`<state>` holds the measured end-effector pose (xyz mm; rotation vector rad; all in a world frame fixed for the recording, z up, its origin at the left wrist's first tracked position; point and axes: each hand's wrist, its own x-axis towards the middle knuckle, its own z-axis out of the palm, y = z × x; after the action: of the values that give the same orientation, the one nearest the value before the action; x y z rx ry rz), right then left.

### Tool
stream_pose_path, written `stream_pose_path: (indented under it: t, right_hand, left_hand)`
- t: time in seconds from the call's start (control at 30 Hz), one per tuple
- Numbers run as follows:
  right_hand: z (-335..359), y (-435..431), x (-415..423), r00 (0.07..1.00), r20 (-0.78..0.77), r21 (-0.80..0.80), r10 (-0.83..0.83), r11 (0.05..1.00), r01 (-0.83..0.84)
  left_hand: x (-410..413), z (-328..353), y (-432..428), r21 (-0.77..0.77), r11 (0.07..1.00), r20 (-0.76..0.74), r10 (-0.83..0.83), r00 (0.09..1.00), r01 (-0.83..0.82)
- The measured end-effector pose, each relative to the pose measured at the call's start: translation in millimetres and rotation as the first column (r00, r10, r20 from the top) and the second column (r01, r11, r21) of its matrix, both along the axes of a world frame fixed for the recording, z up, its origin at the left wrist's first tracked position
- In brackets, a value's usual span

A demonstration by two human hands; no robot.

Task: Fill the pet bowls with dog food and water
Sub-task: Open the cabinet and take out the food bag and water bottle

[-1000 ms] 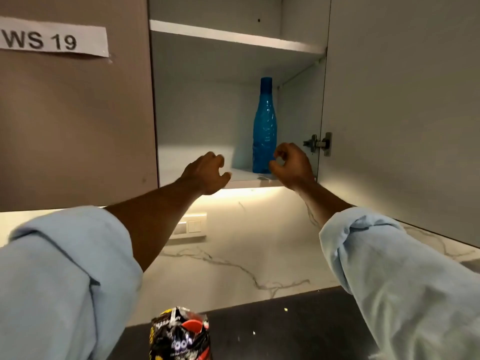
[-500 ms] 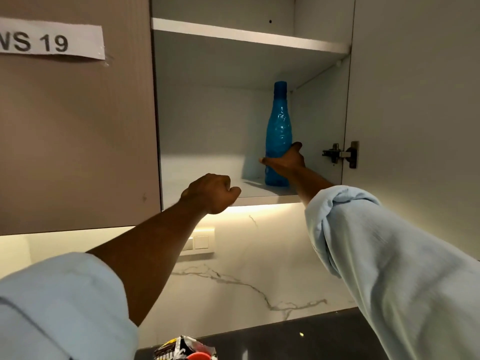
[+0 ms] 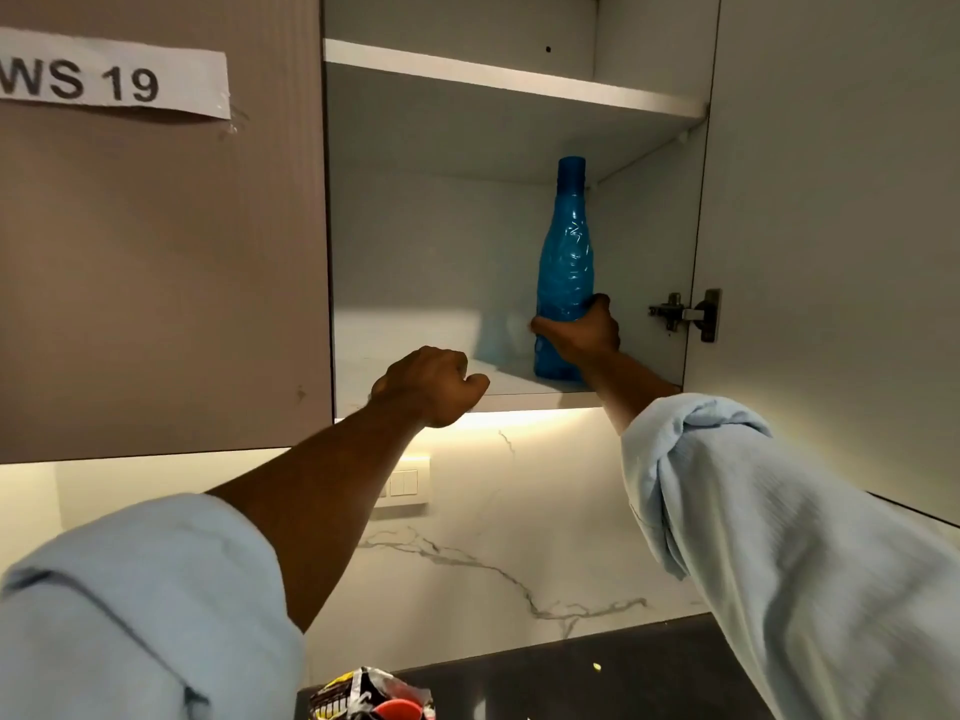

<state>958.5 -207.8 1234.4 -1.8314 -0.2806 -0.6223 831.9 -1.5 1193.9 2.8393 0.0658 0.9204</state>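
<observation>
A tall blue bottle (image 3: 567, 252) stands upright at the back right of the lower shelf (image 3: 415, 376) in an open wall cupboard. My right hand (image 3: 579, 332) is wrapped around the bottle's lower part. My left hand (image 3: 431, 381) is curled into a loose fist with nothing in it, just in front of the shelf's front edge. A black, yellow and red food bag (image 3: 369, 696) shows at the bottom edge on the dark counter. No bowls are in view.
The cupboard door (image 3: 831, 226) hangs open on the right, its hinge (image 3: 685, 314) beside the bottle. A closed door with a "WS 19" label (image 3: 114, 80) is on the left. An upper shelf (image 3: 509, 80) sits above. Marble backsplash with a switch plate (image 3: 405, 483) lies below.
My right hand has reached into the cupboard and closed around the blue bottle. My left hand has curled into a fist near the shelf edge. The view has moved closer.
</observation>
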Motion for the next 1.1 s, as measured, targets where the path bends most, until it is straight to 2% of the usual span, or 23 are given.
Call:
stream_pose_path:
  t: [0.1, 0.3, 0.4, 0.57, 0.7, 0.9, 1.0, 1.1]
  right_hand:
    - [-7, -6, -21, 0.998, 0.043, 0.031, 0.037, 0.999, -0.039]
    - [-6, -32, -69, 0.993, 0.109, -0.014, 0.051, 0.999, -0.050]
    - [-9, -45, -89, 0.988, 0.144, 0.001, 0.065, 0.998, -0.066]
    - [-22, -53, -126, 0.983, 0.171, 0.017, 0.066, 0.997, -0.069]
    - [-54, -49, -156, 0.978, 0.176, -0.066, 0.110, 0.993, -0.100]
    - [-135, -34, -187, 0.977, 0.064, -0.100, 0.201, 0.976, -0.194]
    - [-191, -30, -198, 0.971, -0.017, -0.169, 0.237, 0.957, -0.236]
    - [-246, -26, -206, 0.975, -0.099, -0.257, 0.201, 0.941, -0.220]
  left_hand:
    - [-8, 0, -4, 0.023, 1.000, 0.028, 0.018, 0.999, -0.018]
    - [-27, -7, -13, 0.092, 0.992, 0.055, 0.082, 0.995, -0.087]
    - [-39, -20, -17, 0.161, 0.981, 0.137, 0.088, 0.987, -0.110]
    - [-61, -55, -20, 0.292, 0.953, 0.301, -0.009, 0.954, -0.084]
    - [-78, -95, -25, 0.285, 0.959, 0.370, -0.101, 0.924, -0.009]
    - [-99, -157, -25, 0.222, 0.969, 0.268, -0.165, 0.949, 0.106]
    - [-114, -199, -18, 0.168, 0.979, 0.158, -0.142, 0.977, 0.115]
    - [-128, -242, -6, 0.103, 0.989, 0.026, -0.109, 0.994, 0.106]
